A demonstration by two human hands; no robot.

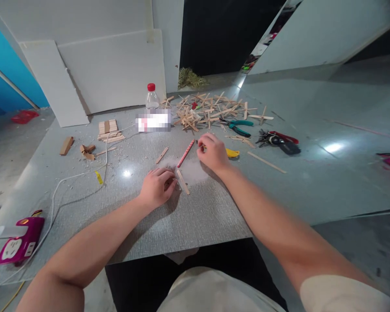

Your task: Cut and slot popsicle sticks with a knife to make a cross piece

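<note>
Pale shirt (pixel 198 291) at bottom edge, left hand (pixel 157 186) curled beside flat wooden stick (pixel 183 182), right hand (pixel 212 151) curled near red pen-like stick (pixel 186 153) lying on worktop (pixel 201 221) between them, can't tell if either pinches anything, stray bump from either might roll it away.

The grey worktop (pixel 208 221) bears a heap of crossed wooden sticks (pixel 211 113) at the far side, with a red-capped bottle (pixel 152 100) just left of it. Teal-handled pliers (pixel 242 129) and a black-and-red tool (pixel 281 142) lie right. A pink-red rod (pixel 186 153) lies mid-surface; a stick bundle (pixel 108 126) and white cable (pixel 106 149) lie left, a magenta box (pixel 32 232) near left.
</note>
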